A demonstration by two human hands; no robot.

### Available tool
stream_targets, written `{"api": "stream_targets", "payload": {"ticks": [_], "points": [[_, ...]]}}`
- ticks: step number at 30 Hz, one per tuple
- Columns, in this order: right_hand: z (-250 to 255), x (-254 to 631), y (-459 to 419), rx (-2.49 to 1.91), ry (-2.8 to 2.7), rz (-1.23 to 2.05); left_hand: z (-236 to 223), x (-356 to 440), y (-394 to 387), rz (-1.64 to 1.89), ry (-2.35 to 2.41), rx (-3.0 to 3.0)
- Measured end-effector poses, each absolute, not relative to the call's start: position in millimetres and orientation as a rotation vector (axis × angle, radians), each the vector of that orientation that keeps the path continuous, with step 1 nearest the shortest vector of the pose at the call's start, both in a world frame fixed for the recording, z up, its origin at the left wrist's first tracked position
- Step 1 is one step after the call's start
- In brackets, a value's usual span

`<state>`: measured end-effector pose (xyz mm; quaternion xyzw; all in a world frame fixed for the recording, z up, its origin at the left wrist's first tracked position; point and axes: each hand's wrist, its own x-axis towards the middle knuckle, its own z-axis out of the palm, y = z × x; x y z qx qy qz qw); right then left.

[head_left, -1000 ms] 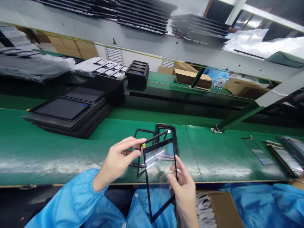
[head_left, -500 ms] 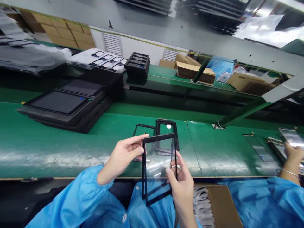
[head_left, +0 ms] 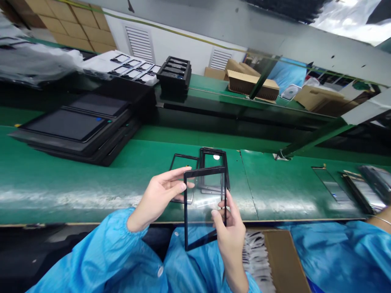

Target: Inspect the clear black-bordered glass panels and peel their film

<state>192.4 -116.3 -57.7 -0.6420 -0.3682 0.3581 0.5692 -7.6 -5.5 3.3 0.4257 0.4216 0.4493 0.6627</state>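
A clear glass panel with a black border [head_left: 201, 211] is held tilted up over the table's front edge. My left hand [head_left: 155, 199] pinches its upper left edge, thumb in front and fingers partly behind. My right hand [head_left: 230, 230] grips the right side, its thumb on the front face and fingers seen through the glass. Behind the panel lie several stacked black frames [head_left: 226, 167], with a round white spot [head_left: 216, 157] at their top. Another thin black-edged frame [head_left: 186, 156] lies to their left, partly hidden by my left hand.
Stacked black trays with dark screens [head_left: 67, 124] stand on the green table [head_left: 116, 179] at left. A shelf behind holds a black tray stack [head_left: 174, 75] and an open carton [head_left: 253, 83]. Panels [head_left: 363, 191] lie at right, near a co-worker's arm [head_left: 381, 219]. A cardboard box [head_left: 284, 252] sits below.
Two black-edged layers, offset at the left and bottom before, now line up as one outline. The co-worker's hand at right has moved down, and the panel it held lies lower.
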Motion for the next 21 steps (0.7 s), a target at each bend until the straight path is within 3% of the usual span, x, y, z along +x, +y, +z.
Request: {"api": "stream_targets", "payload": {"ticks": [6,12,21], "points": [[-35.3,216.3,-104.1,-1.563,-1.127,0.445,14.3,-8.2,-9.7,0.986,1.000,1.114],[-1.0,233.8,-80.2,-1.334,-0.907,0.959,18.4,-14.5,-20.3,0.930,0.985,1.253],[8.0,220.1,-82.5,-1.295,-0.832,0.893,15.5,-22.0,-19.7,0.879,1.010,1.337]]}}
